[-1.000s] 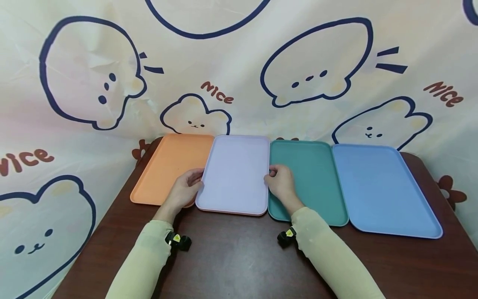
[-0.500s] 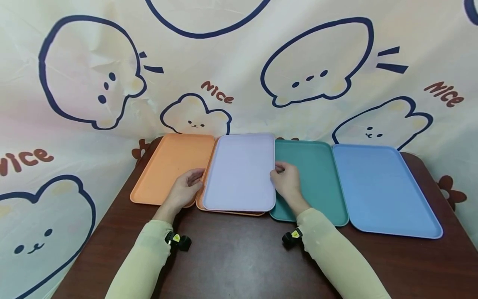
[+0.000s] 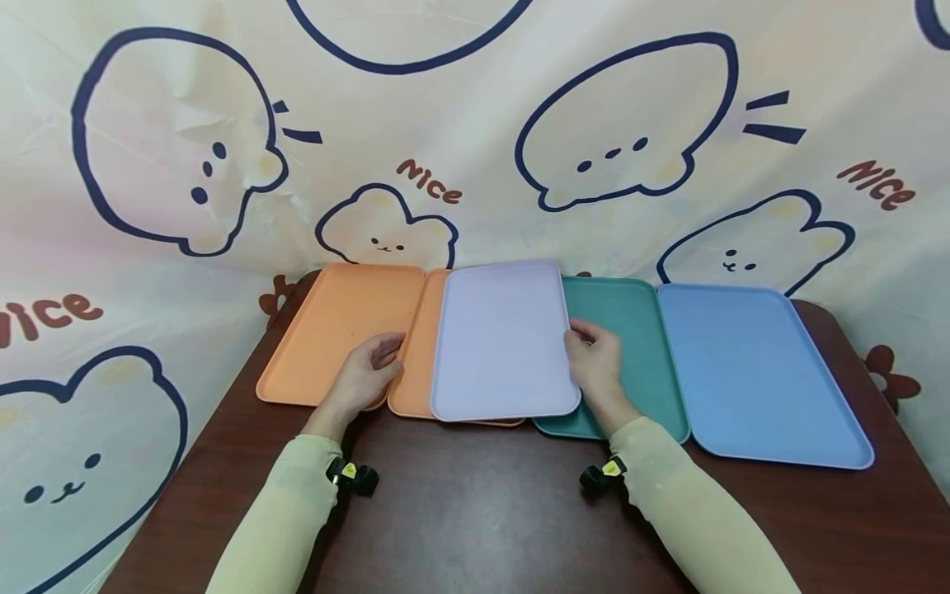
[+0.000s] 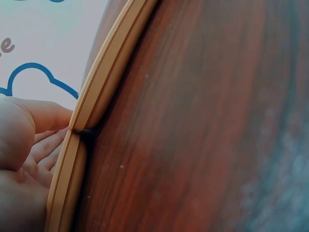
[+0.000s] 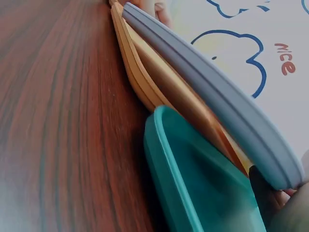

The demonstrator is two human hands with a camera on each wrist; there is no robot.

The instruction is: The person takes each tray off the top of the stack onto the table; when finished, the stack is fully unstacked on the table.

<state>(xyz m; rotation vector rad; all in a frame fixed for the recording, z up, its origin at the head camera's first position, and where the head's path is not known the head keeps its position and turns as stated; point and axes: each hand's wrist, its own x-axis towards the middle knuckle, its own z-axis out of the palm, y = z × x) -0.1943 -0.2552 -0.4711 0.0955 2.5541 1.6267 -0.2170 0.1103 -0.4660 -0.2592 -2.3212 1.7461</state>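
A lilac tray (image 3: 505, 346) is tilted, its right side raised in the right wrist view. My right hand (image 3: 597, 359) pinches its right edge; part of that hand shows at the lower right of the right wrist view. Under the lilac tray lies an orange tray (image 3: 417, 355), partly covered. A green tray (image 3: 631, 355) is to its right, overlapped by the lilac one. My left hand (image 3: 364, 375) is over the first orange tray (image 3: 349, 322), fingers loosely extended, thumb tip at the rim where the two orange trays meet in the left wrist view.
A blue tray (image 3: 764, 371) lies at the right end of the row. All the trays are on a dark brown wooden table (image 3: 475, 511). Behind it hangs a pale cloth (image 3: 490, 107) printed with cartoon outlines.
My right hand has moved right with the lilac tray, whose right side has lifted. More of the orange tray beneath shows, and more of the green one is covered. My left hand has stayed put.
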